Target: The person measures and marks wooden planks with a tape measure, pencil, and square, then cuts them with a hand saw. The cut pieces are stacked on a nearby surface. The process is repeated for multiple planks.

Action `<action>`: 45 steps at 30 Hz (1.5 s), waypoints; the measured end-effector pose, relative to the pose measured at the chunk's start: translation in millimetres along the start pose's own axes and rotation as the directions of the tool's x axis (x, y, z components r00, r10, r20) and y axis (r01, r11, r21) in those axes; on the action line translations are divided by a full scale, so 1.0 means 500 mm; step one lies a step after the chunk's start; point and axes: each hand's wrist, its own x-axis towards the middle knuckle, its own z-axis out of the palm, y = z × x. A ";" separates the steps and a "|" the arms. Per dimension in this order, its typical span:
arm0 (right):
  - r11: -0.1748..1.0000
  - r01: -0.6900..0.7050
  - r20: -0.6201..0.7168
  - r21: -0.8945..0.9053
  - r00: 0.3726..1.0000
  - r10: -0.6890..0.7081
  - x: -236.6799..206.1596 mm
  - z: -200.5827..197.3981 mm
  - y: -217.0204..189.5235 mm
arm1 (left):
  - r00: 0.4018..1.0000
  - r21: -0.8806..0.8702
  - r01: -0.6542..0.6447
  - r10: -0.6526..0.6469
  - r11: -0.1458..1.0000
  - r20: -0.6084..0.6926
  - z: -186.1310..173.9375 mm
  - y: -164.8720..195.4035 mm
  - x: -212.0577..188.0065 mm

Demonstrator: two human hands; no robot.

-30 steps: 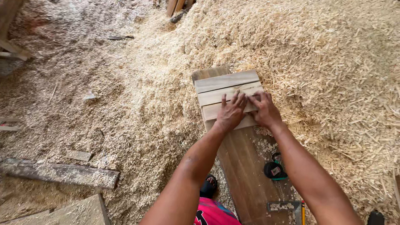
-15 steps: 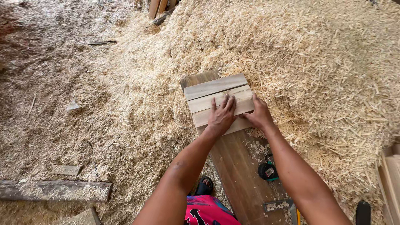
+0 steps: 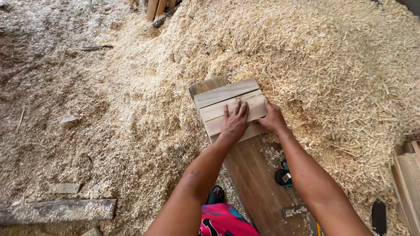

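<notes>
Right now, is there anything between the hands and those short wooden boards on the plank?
Nothing visible. The left hand lies flat on the short wooden boards, and the right hand grips their right edge, atop the long plank.

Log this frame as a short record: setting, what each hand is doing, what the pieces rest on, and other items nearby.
Setting: floor covered in wood shavings
Left hand: flat, palm down on the light wooden slats
Right hand: gripping the slats' right end
Support: slats lie crosswise on a long dark plank
Nearby: small black and green tool beside the plank; weathered beam at lower left
</notes>
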 end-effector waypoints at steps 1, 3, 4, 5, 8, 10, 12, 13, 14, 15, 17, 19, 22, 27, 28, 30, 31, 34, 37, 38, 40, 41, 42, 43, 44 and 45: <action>1.000 -0.010 -0.002 0.021 1.000 0.010 0.000 0.000 -0.001 | 1.000 0.000 -0.006 0.006 1.000 -0.007 -0.001 0.000 -0.001; 0.997 -0.030 -0.004 0.067 1.000 0.030 0.000 -0.003 -0.003 | 0.997 -0.037 -0.014 0.011 0.999 -0.074 -0.003 0.001 -0.003; 0.996 -0.022 -0.005 0.092 1.000 0.022 -0.001 -0.006 -0.003 | 0.994 -0.054 -0.023 0.017 0.998 -0.107 -0.003 0.001 -0.004; 0.993 -0.016 -0.010 0.117 1.000 0.017 -0.001 -0.008 -0.005 | 0.995 -0.037 -0.013 0.009 0.999 -0.095 -0.004 0.001 -0.005; 0.992 0.004 -0.045 0.129 0.999 0.002 -0.001 -0.021 -0.002 | 0.994 -0.028 -0.035 0.032 0.999 -0.100 -0.006 0.008 -0.003; 0.975 0.008 -0.102 0.222 0.995 0.015 -0.003 -0.031 0.005 | 0.990 -0.094 -0.060 0.047 0.994 -0.135 -0.009 0.017 0.000; 0.988 0.036 -0.110 0.152 0.994 -0.020 -0.006 -0.041 0.010 | 0.994 -0.136 -0.060 0.046 0.989 -0.102 -0.014 0.026 0.004; 0.984 0.007 -0.105 0.180 0.994 0.012 -0.006 -0.045 0.013 | 0.998 -0.136 -0.045 0.037 0.990 -0.056 -0.016 0.029 0.006; 0.978 -0.019 -0.097 0.210 0.995 0.040 -0.007 -0.047 0.013 | 0.997 -0.128 -0.054 0.046 0.990 -0.064 -0.019 0.033 0.007; 0.987 -0.025 -0.090 0.156 0.995 0.039 -0.008 -0.051 0.012 | 0.996 -0.121 -0.057 0.049 0.991 -0.070 -0.021 0.035 0.006; 0.986 -0.071 -0.047 0.149 0.996 0.079 -0.013 -0.058 0.002 | 0.996 -0.085 -0.062 0.056 0.994 -0.068 -0.025 0.041 0.005; 0.969 -0.152 0.041 0.194 0.988 0.146 -0.021 -0.064 -0.011 | 0.992 -0.081 -0.064 0.054 0.995 -0.114 -0.029 0.050 0.006; 0.946 -0.277 0.113 0.169 0.959 0.260 -0.049 -0.082 -0.021 | 0.985 -0.067 -0.114 0.103 0.991 -0.141 -0.036 0.097 0.021; 0.919 -0.221 -0.116 0.327 0.955 0.271 -0.162 -0.158 0.080 | 0.955 -0.081 -0.285 0.276 0.955 -0.106 -0.050 0.278 0.084; 0.920 -0.243 -0.146 0.308 0.943 0.298 -0.195 -0.182 0.122 | 0.935 -0.067 -0.346 0.338 0.936 -0.108 -0.050 0.329 0.096; 0.926 -0.275 -0.257 0.257 0.905 0.340 -0.271 -0.236 0.219 | 0.882 -0.061 -0.464 0.453 0.884 -0.132 -0.051 0.450 0.126; 0.931 -0.286 -0.329 0.228 0.877 0.350 -0.312 -0.264 0.268 | 0.852 -0.068 -0.515 0.502 0.855 -0.147 -0.049 0.517 0.135; 0.941 -0.314 -0.552 0.129 0.766 0.331 -0.445 -0.352 0.404 | 0.732 -0.082 -0.665 0.626 0.742 -0.270 -0.050 0.710 0.158; 0.910 -0.412 -0.682 0.043 0.653 0.329 -0.574 -0.433 0.512 | 0.632 -0.021 -0.761 0.734 0.648 -0.247 -0.055 0.904 0.181; 0.892 -0.451 -0.709 0.021 0.622 0.331 -0.612 -0.457 0.540 | 0.608 0.012 -0.782 0.767 0.624 -0.206 -0.061 0.963 0.192; 0.861 -0.507 -0.723 0.038 0.581 0.374 -0.677 -0.498 0.590 | 0.545 0.101 -0.812 0.808 0.575 -0.224 -0.067 1.066 0.205; 0.845 -0.532 -0.729 0.047 0.560 0.394 -0.704 -0.514 0.612 | 0.512 0.148 -0.822 0.827 0.550 -0.231 -0.068 1.108 0.213; 0.830 -0.558 -0.715 0.024 0.571 0.405 -0.726 -0.526 0.631 | 0.527 0.150 -0.824 0.836 0.546 -0.153 -0.071 1.140 0.220; 0.814 -0.581 -0.699 0.000 0.582 0.415 -0.744 -0.534 0.647 | 0.539 0.154 -0.825 0.839 0.544 -0.075 -0.074 1.165 0.230; 0.798 -0.602 -0.686 -0.029 0.593 0.422 -0.759 -0.539 0.661 | 0.550 0.161 -0.824 0.835 0.543 -0.003 -0.077 1.188 0.240; 0.793 -0.608 -0.656 -0.013 0.604 0.452 -0.769 -0.540 0.673 | 0.564 0.147 -0.819 0.825 0.554 0.037 -0.078 1.204 0.246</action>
